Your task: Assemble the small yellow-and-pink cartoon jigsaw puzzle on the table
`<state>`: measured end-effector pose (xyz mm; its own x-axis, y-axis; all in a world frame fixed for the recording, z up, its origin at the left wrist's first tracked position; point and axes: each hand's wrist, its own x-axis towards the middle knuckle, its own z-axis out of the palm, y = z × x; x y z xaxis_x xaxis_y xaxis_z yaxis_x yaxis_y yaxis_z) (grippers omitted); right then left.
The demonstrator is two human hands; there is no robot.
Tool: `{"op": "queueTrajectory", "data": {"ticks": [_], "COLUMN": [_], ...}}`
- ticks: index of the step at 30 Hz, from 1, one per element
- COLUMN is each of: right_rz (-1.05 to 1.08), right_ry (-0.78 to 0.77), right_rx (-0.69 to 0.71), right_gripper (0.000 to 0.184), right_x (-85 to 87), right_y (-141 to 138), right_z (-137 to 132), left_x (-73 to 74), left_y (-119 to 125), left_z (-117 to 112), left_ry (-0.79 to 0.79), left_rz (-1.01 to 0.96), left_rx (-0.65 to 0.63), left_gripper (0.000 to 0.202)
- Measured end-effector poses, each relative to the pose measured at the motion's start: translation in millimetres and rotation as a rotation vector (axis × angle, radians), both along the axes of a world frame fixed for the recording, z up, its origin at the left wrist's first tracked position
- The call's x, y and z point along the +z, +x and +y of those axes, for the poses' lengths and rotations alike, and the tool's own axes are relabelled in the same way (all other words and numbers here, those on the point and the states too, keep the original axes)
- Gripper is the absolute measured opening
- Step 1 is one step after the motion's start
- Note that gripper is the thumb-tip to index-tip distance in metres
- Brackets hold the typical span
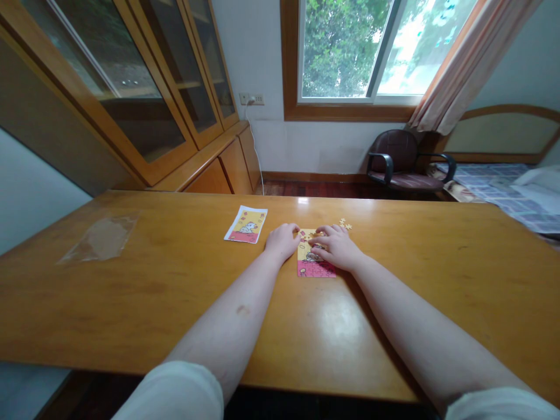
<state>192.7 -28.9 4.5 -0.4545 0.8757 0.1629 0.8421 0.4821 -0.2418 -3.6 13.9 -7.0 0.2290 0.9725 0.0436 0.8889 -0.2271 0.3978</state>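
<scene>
A small jigsaw puzzle, yellow above and pink below with a white cartoon animal, lies on the wooden table in front of me. My left hand rests at its upper left edge, fingers stretched toward the border and touching it. Over the puzzle's upper right part is my right hand, fingers spread and bent down onto the pieces, hiding part of the picture. Whether a piece sits under those fingertips is hard to see. Just beyond the right hand lie several loose puzzle pieces.
A printed picture card with the same design lies left of my left hand. Farther left is a clear plastic bag. The wooden table runs toward a cabinet, and an armchair stands beyond it.
</scene>
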Motion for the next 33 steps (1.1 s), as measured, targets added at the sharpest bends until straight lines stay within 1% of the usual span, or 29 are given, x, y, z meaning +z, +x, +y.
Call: {"op": "queueTrajectory", "data": {"ticks": [9,15,22,33], "right_rz": [-0.019,-0.062,-0.075,-0.056], "right_ry": [0.001,-0.009,-0.043,-0.039], "right_rx": [-0.008,-0.028,-0.027,-0.033], "right_gripper": [0.037,0.044,0.045,0.045], "right_x": [-3.0,-0.9,-0.9,-1.5], "right_y": [-3.0,-6.2,-7.1,-7.0], "right_z": [1.1,-0.2,-0.1,-1.4], "left_x": [-2.0,-0.4,-0.8,0.2], "left_y": [-0.3,-0.1,-0.5,-0.5], "left_z": [1.4,0.8,1.1,0.0], "left_ry": [0.004,0.01,0.013,0.005], "left_rz": [0.006,0.007,0.005,0.005], "left_rx": [0.002,0.001,0.005,-0.001], "left_gripper": [0.026,0.025,0.026,0.025]}}
